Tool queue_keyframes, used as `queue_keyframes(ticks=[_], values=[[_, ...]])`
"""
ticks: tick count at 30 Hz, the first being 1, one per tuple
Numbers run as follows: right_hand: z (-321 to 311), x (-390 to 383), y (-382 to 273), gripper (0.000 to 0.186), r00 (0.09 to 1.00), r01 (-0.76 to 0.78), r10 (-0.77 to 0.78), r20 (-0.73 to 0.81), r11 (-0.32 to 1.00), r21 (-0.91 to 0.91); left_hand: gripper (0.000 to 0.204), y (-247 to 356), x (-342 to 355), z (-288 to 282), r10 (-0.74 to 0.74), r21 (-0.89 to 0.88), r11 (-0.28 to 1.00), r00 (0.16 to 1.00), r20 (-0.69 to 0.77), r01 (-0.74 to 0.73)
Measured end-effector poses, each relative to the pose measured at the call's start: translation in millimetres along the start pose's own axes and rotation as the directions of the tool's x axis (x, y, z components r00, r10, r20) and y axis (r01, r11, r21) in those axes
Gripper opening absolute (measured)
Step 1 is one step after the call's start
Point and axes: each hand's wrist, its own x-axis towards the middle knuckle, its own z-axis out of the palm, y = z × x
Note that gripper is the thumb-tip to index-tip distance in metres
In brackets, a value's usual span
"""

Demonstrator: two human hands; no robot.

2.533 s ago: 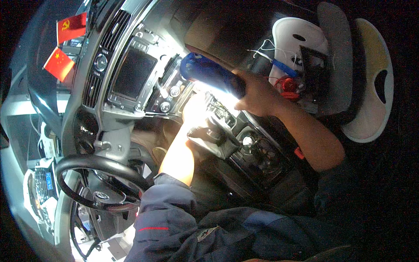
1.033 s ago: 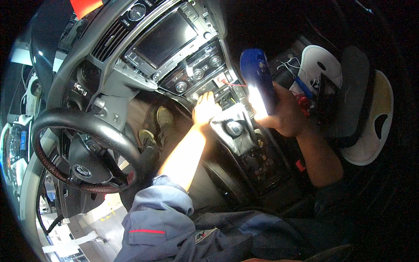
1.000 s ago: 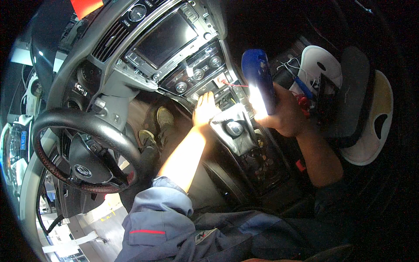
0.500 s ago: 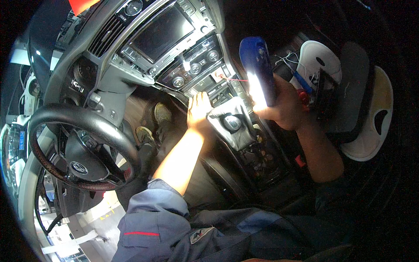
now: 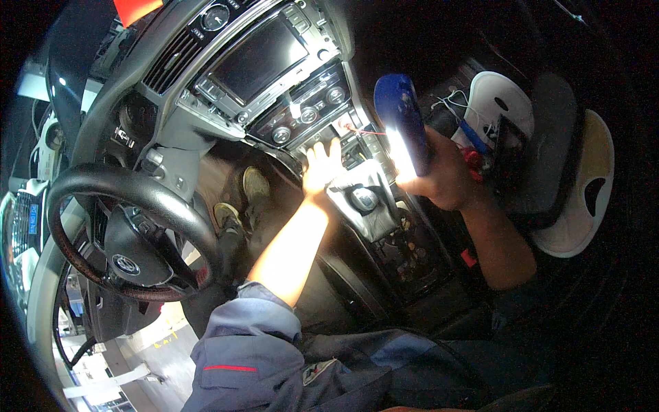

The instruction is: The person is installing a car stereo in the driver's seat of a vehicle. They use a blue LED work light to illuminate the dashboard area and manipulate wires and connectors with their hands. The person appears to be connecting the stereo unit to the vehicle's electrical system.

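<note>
My right hand (image 5: pixel 449 175) is closed round a blue work light (image 5: pixel 398 96), held above the right side of the centre console. Its lit face shines brightly towards the console. My left hand (image 5: pixel 322 170) reaches in, fingers spread, over the console opening (image 5: pixel 353 152) in front of the gear lever (image 5: pixel 364 199). It holds nothing visible, and whether the fingertips touch the trim is hard to make out. A loose grey leather gaiter (image 5: pixel 374 223) surrounds the lever. A thin red wire (image 5: pixel 367 131) runs from a small red-and-white part (image 5: pixel 343 125) towards the light.
The steering wheel (image 5: pixel 130 233) stands at the left. Above the climate knobs (image 5: pixel 308 115) is a screen (image 5: pixel 257 58) with its surround exposed. White and dark trim pieces (image 5: pixel 491 96), a blue-handled tool (image 5: pixel 473 137) and a white cable (image 5: pixel 449 98) lie on the right. Small loose bits fill the console tray (image 5: pixel 408 257).
My left hand has shifted slightly right, and its fingers have spread apart. The work light is tilted a little differently and sits slightly lower, still in my right hand.
</note>
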Motion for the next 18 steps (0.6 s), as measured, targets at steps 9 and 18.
queue_keyframes(ticks=[9, 18], values=[[1.9, -0.8, -1.5, 0.060, 0.999, -0.049, 0.049, 0.003, 0.992, 0.113, 0.090, 3.3, 33.9, -13.3, -0.039, -0.269, 0.957, 0.964, 0.263, 0.112], [-0.8, -0.1, 8.4, 0.063, 0.991, -0.135, 0.134, 0.018, 0.980, 0.147, 0.063, 16.4, 29.3, -10.0, -0.147, -0.256, 0.953, 0.987, 0.068, 0.160]])
